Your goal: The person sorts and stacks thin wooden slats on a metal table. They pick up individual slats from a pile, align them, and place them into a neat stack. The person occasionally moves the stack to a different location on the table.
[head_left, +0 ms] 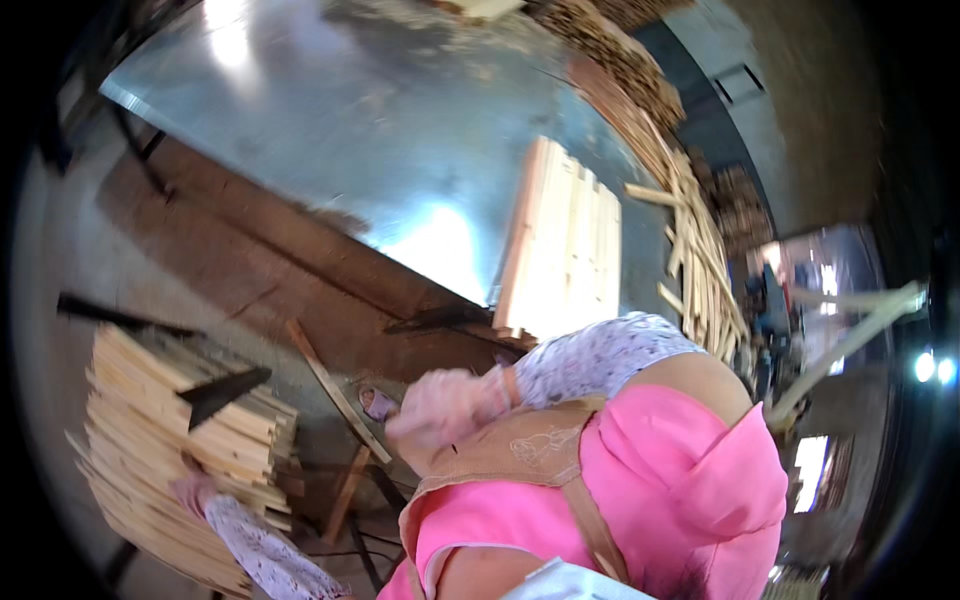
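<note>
My left hand (195, 490) touches the side of a tall stack of pale wooden boards (150, 440) at the lower left. Its fingers are small and partly lost against the wood, so their grip is unclear. My right hand (445, 408), in what looks like a pink glove, hangs bent in front of my brown apron (535, 450). Motion smears its fingers, and nothing shows in it. Beyond it, a bundle of pale wooden strips (570, 245) lies side by side on the edge of a metal table (330, 130).
A dark pointed metal piece (225, 395) juts over the board stack. One loose strip (335, 390) leans between stack and table. Thin strips (690, 250) lie heaped along the table's right side, with more piled wood (605, 50) at the far end.
</note>
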Demonstrator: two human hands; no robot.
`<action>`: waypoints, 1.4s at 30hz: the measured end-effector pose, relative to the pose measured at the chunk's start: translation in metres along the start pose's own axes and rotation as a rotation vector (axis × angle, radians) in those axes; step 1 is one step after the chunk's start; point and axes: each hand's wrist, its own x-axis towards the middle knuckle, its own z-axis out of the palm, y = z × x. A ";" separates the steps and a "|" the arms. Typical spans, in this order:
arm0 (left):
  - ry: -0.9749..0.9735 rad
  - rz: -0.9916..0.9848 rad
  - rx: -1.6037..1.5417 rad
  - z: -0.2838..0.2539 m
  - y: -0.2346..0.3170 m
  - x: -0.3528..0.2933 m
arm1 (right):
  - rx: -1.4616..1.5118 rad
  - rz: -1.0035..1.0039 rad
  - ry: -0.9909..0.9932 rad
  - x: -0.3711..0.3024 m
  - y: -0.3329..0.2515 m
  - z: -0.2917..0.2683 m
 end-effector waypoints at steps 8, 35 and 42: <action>0.318 0.151 0.250 0.039 -0.045 -0.154 | -0.002 1.307 1.504 -0.299 0.242 0.026; -1.086 1.281 -0.122 0.180 0.662 -1.129 | 0.713 0.566 0.946 -0.739 0.551 0.138; -0.544 1.857 0.475 0.120 0.711 -1.176 | -0.564 1.475 1.116 -1.031 0.769 0.214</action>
